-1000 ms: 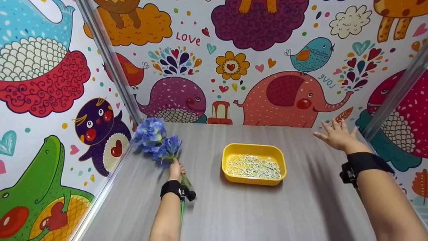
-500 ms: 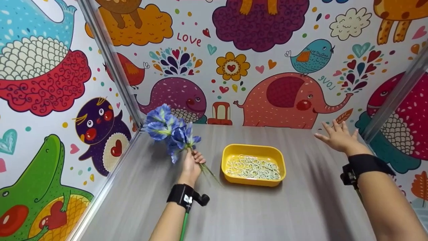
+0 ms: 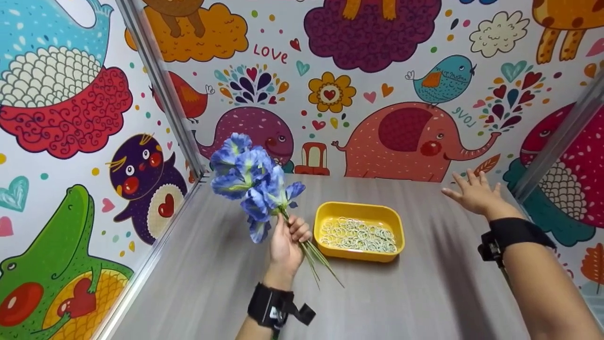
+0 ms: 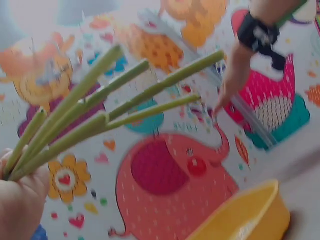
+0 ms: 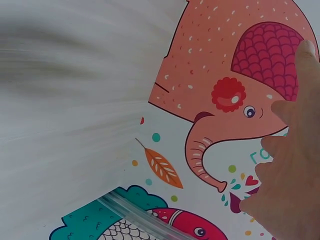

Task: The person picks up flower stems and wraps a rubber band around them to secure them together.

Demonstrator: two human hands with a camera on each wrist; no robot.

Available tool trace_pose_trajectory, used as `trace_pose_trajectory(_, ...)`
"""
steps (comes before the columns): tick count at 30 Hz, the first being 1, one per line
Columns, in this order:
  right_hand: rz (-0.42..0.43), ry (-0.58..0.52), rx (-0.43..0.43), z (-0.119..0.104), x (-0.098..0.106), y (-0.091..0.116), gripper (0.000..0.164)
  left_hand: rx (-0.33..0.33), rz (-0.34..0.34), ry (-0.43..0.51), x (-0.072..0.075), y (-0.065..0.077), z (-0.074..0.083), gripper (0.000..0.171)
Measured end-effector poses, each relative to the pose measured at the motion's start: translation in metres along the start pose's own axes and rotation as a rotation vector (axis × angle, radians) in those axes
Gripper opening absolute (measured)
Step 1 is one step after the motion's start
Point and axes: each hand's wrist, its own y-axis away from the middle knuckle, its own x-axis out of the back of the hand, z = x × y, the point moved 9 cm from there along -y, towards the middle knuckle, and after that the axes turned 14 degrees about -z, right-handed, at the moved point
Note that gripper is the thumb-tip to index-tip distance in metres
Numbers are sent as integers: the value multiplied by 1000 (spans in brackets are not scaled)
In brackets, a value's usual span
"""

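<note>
My left hand (image 3: 289, 241) grips a bunch of blue artificial flowers (image 3: 252, 174) by the stems, just under the blooms. The blooms lean up and to the left, above the table. Below the fist the green stems (image 3: 321, 259) fan out toward the lower right. Several cut stem ends (image 4: 100, 110) show large in the left wrist view. My right hand (image 3: 479, 192) is held up at the right with its fingers spread and nothing in them. Between the hands stands a yellow tub (image 3: 361, 255) with many small pale rings (image 3: 358, 234) inside.
The grey wood-look table (image 3: 396, 302) meets a patterned back wall (image 3: 330, 42). A second patterned wall (image 3: 42, 141) closes the left side, and metal strips (image 3: 160, 85) run along the corners.
My left hand has lifted the blue flowers from near the left wall, carrying them right and toward me, up beside the yellow tub. My right hand has stayed in place.
</note>
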Motion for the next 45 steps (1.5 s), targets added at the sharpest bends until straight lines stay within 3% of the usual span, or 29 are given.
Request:
trace_pose_trajectory(6, 9, 18, 27, -10, -5, -4, 90, -60, -58, 41, -24, 17, -3, 40)
trace_pose_trajectory(13, 49, 30, 71, -29, -16, -10, 88, -93, -74, 48, -37, 33, -12, 40)
trace_pose_trajectory(17, 73, 37, 84, -38, -25, -15, 87, -127, -27, 32, -35, 39, -14, 40)
trace_pose_trajectory(25, 138, 115, 141, -65, -46, -24, 84, -136, 115, -160, -20, 45, -22, 39)
trace_pose_trajectory(34, 151, 126, 199, -96, -74, -32, 81, -120, 160, -245, -12, 50, -39, 37)
trace_pose_trajectory(45, 202, 152, 319, -114, -119, -47, 34, -55, 202, -255, -7, 56, -54, 37)
